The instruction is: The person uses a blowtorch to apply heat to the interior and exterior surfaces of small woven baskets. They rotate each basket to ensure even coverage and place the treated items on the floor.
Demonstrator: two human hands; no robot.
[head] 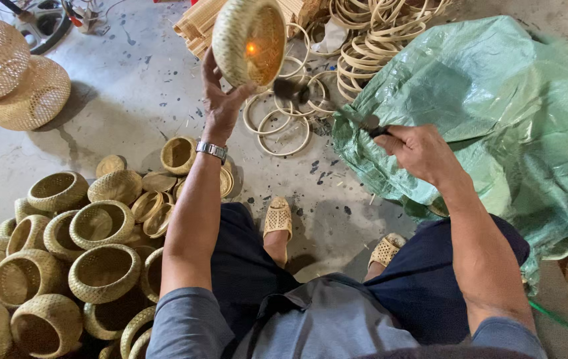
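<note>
Green bag: a large crumpled plastic sack (496, 113) is seen at the right, spread over the floor beside the right knee; no label can be made out on it
Woven basket: a small round bamboo basket (249, 40) is held up at the top centre, above the concrete floor (131, 100); its open mouth is turned toward the camera and slightly right, so its axis runs roughly from the floor side up to the viewer, and an orange glow is seen inside
Left hand: the left hand (221, 100) is raised under the basket, the fingers curled up around its lower left rim and wall, the thumb set against the side
Right hand: the right hand (420, 149) is closed in a fist around a dark handle, the fingers pressed together
Tool: a dark, long-handled tool (327, 106) is held with its long axis running from the right fist up and left, its blurred head just below the basket's mouth
Basket pile: finished baskets (91, 256) are heaped at the lower left, mouths mostly upward
Rings: loose bamboo hoops (284, 129) are lying on the floor beneath the basket
</note>
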